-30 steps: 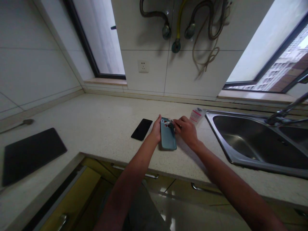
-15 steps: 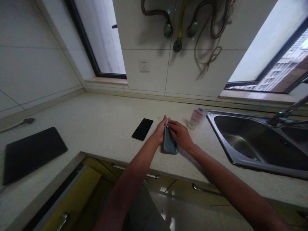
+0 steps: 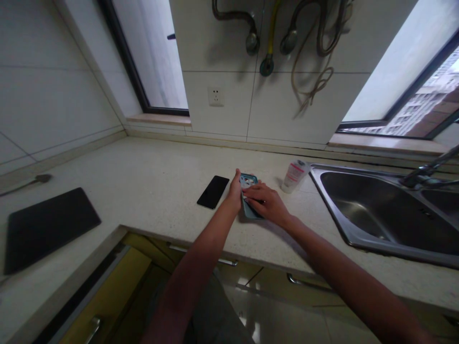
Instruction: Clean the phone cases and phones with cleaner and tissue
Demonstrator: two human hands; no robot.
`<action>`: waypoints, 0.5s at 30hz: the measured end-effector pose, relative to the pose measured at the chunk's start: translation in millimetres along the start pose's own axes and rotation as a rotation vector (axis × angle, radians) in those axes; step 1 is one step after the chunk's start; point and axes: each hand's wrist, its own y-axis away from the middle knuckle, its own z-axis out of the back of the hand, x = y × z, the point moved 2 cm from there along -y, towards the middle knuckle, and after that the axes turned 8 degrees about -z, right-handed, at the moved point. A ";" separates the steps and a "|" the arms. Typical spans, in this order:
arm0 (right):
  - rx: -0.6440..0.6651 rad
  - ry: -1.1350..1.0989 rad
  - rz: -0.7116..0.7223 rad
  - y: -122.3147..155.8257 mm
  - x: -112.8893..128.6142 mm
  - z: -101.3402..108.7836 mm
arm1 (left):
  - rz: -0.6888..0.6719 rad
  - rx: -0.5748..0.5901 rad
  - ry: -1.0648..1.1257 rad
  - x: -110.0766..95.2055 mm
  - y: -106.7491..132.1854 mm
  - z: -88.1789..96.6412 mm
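A teal phone case (image 3: 247, 181) lies on the pale counter (image 3: 150, 177), mostly covered by my hands. My left hand (image 3: 234, 191) grips its left edge, thumb pointing up along the side. My right hand (image 3: 263, 201) lies flat over the case's middle and lower part, fingers pressed down on it. A black phone (image 3: 213, 191) rests screen-up on the counter just left of my left hand, untouched. A small white bottle with a pink label (image 3: 294, 175) stands to the right of the case, close to the sink.
A steel sink (image 3: 376, 210) with a tap (image 3: 426, 169) fills the right side. A black board (image 3: 43, 227) lies at the far left of the counter with a spoon (image 3: 27, 184) behind it. Hoses (image 3: 287, 43) hang on the tiled wall above a socket (image 3: 215, 96).
The case stood tilted on its edge half a second ago; now it lies flatter on the counter. My right hand has slid down from its top end onto its face.
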 end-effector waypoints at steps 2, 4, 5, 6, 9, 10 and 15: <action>0.094 0.001 0.074 -0.4 8.4 3.5 | -0.029 -0.058 0.013 -5.8 -0.1 2.7; 0.198 -0.029 0.121 -0.8 15.2 8.9 | -0.051 -0.076 0.028 -10.7 1.0 4.7; 0.253 -0.053 0.126 -1.0 17.6 12.3 | -0.057 -0.068 0.039 -12.6 1.7 5.4; 0.309 -0.079 0.125 -1.2 19.2 16.2 | -0.060 -0.060 0.050 -14.0 2.4 6.1; 0.490 -0.140 0.076 -1.5 18.4 28.9 | -0.077 -0.063 0.066 -17.6 3.5 8.3; 0.545 -0.139 0.045 -1.6 16.4 33.1 | -0.083 -0.070 0.067 -18.7 3.6 8.9; 0.626 0.037 -0.014 -3.9 5.4 46.6 | -0.054 -0.091 0.054 -22.4 4.8 9.2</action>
